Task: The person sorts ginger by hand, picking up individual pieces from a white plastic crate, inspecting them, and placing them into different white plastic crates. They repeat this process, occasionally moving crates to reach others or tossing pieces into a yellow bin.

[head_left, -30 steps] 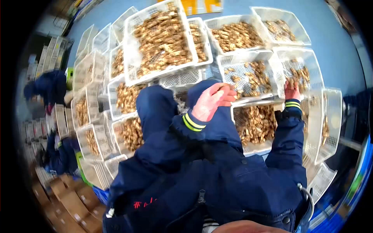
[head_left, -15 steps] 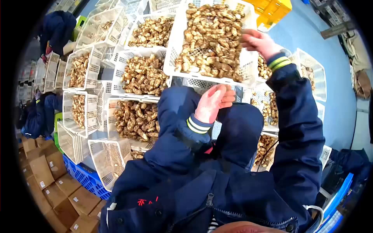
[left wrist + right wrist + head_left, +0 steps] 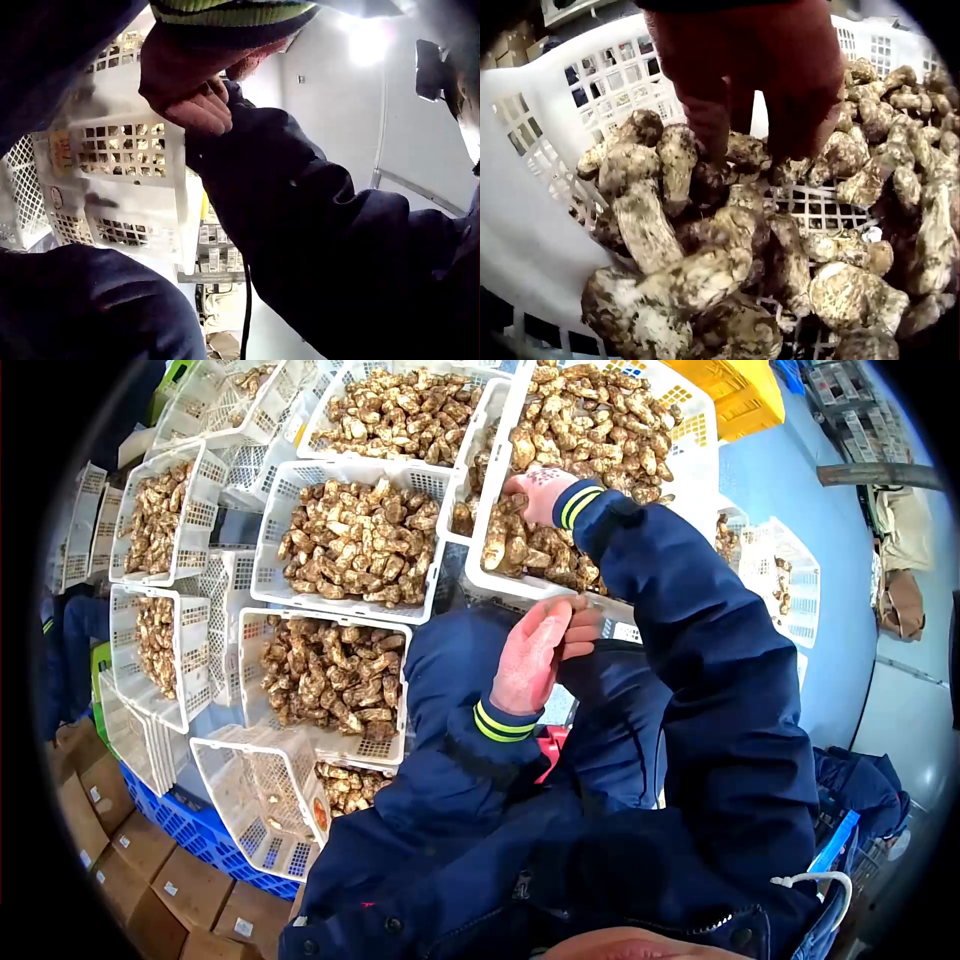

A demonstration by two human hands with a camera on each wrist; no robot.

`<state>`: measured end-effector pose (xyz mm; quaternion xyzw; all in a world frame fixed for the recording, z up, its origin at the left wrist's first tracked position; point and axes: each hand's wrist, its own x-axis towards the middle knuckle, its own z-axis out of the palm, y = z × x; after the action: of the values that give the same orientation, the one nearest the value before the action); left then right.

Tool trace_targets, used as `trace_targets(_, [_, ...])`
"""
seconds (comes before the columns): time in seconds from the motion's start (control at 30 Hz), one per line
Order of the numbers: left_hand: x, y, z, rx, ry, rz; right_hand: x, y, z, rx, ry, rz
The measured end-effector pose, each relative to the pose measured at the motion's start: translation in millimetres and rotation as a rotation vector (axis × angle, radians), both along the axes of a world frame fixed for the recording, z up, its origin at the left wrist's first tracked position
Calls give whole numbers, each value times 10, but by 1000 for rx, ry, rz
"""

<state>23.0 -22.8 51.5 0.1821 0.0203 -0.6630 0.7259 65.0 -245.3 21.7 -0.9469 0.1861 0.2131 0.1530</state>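
Observation:
My right hand (image 3: 540,492) reaches down into a raised white plastic basket (image 3: 500,545) full of brown and cream mushrooms (image 3: 600,420), at its near left corner. In the right wrist view its fingers (image 3: 705,127) point down with a gap between them, tips among the mushrooms (image 3: 645,217) by the basket wall. I cannot tell whether they pinch one. Over my knees, in front of that basket, hangs my left hand (image 3: 535,655), fingers loosely curled and holding nothing. The left wrist view shows the left hand (image 3: 199,105) beside the basket's slotted outer wall (image 3: 124,150).
Several more white baskets of mushrooms stand to the left, among them a well-filled one (image 3: 265,560) and a nearer one (image 3: 250,660). An upright basket (image 3: 215,760) leans by a blue crate (image 3: 195,830). Cardboard boxes (image 3: 180,880) lie lower left; a yellow crate (image 3: 740,395) stands behind.
My right hand moved from a basket on the right, past the raised basket's right edge, into its near left corner. My left hand stays over the knees. The head view swung right.

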Motion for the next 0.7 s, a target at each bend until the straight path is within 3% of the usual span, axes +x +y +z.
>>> trace_targets(0.1, [26, 6, 56, 53, -51, 4, -47, -6, 22, -69, -33, -9])
trace_targets(0.17, [17, 6, 179, 152, -123, 4, -96, -22, 148, 33, -11, -105])
trace_targets(0.47, [-51, 53, 165, 140, -232, -49, -110, 30, 23, 91, 109, -151])
trace_targets(0.7, [39, 42, 136, 194, -310, 28, -192, 52, 156, 80, -39, -182])
